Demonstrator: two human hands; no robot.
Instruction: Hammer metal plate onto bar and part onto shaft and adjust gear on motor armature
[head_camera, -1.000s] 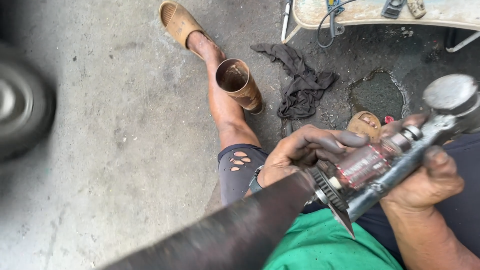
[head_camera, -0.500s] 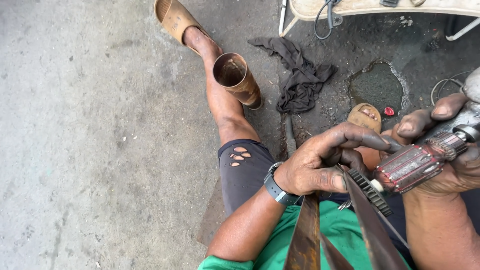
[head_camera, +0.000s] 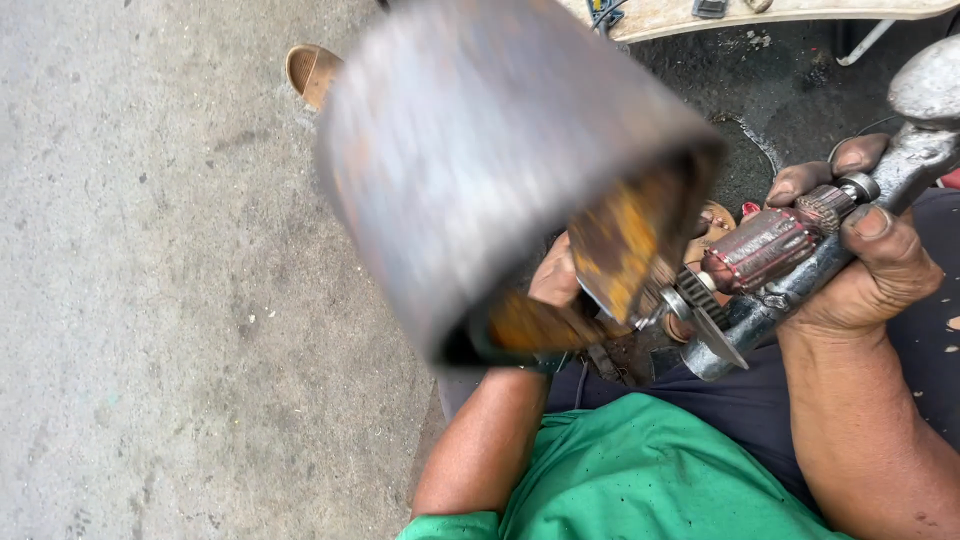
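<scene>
Left hand (head_camera: 555, 285): mostly hidden behind the pipe; fingers seem to be curling on the pipe's lower rim, but grip can't be told for sure.
Steel pipe (head_camera: 470, 170): big rusty tube, blurred, tilting w/ open end facing 4 o'clock; orange rust showing on inner wall; filling centre of view.
Right hand (head_camera: 860, 265): at 3 o'clock, fingers closing tight round armature and hammer together, thumb pressing on top.
Motor armature (head_camera: 765, 245): reddish copper windings, commutator end near fingertips, toothed fan end pointing to 8 o'clock, just beside pipe's mouth.
Hammer (head_camera: 900, 150): grey metal, lying along the armature, head up at 2 o'clock.
Sandal (head_camera: 312, 70): tan, at 11 o'clock on the concrete floor (head_camera: 140, 300), partly behind the pipe.
Clothing: green shirt (head_camera: 640, 480) at 6 o'clock, dark shorts above it.
Bench edge (head_camera: 780, 12): pale, at 1 o'clock.
</scene>
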